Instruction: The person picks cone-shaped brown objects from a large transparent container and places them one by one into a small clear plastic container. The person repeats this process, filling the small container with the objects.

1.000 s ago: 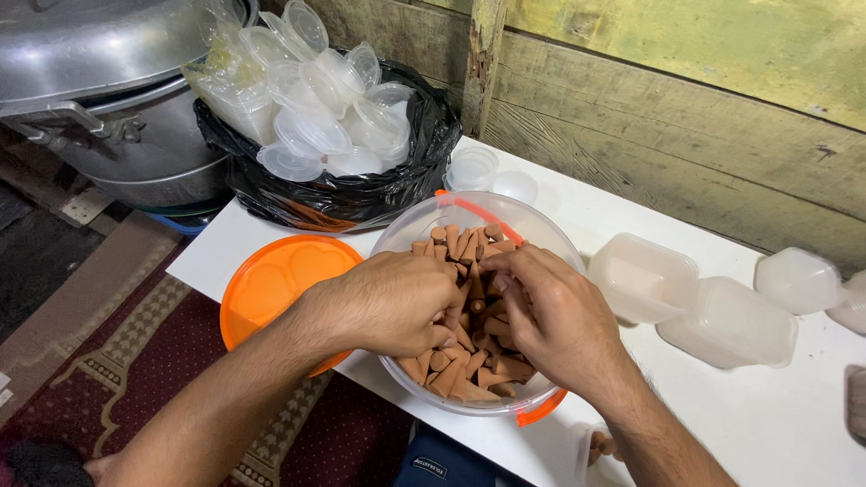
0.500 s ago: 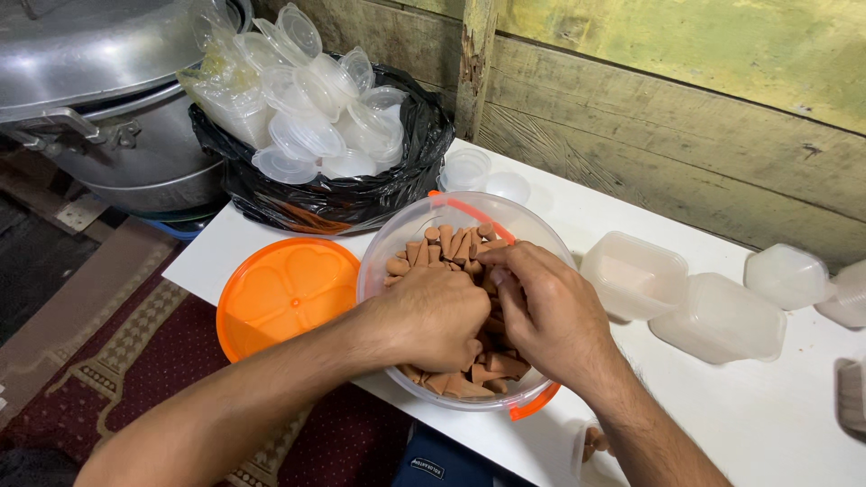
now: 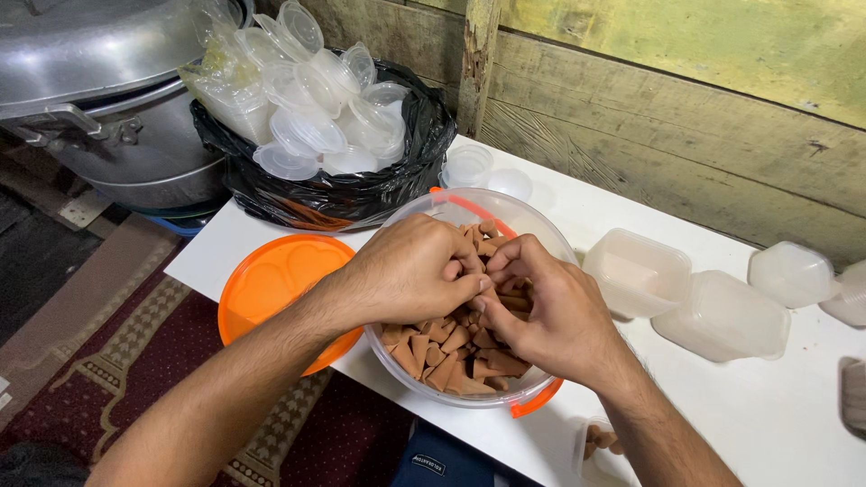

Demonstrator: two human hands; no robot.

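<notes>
A round clear plastic tub (image 3: 541, 236) with orange clips stands on the white table (image 3: 794, 424), filled with several small brown cone-shaped pieces (image 3: 442, 347). Both hands are inside it, over the pile. My left hand (image 3: 410, 271) is curled with its fingertips pinched on some of the brown pieces. My right hand (image 3: 541, 311) meets it fingertip to fingertip and also pinches pieces. The tub's orange lid (image 3: 271, 284) lies flat to the left of the tub, partly under my left forearm.
A black bag (image 3: 397, 180) of small clear cups and lids sits behind the tub. A large metal pot (image 3: 99, 99) stands far left. Lidded translucent boxes (image 3: 636, 271) (image 3: 722, 316) (image 3: 792, 273) lie upside down to the right. A wooden wall rises behind; patterned carpet (image 3: 135, 361) lies below.
Both hands have stayed in the tub, and the fingertips have drawn together over the pile. The view has shifted slightly.
</notes>
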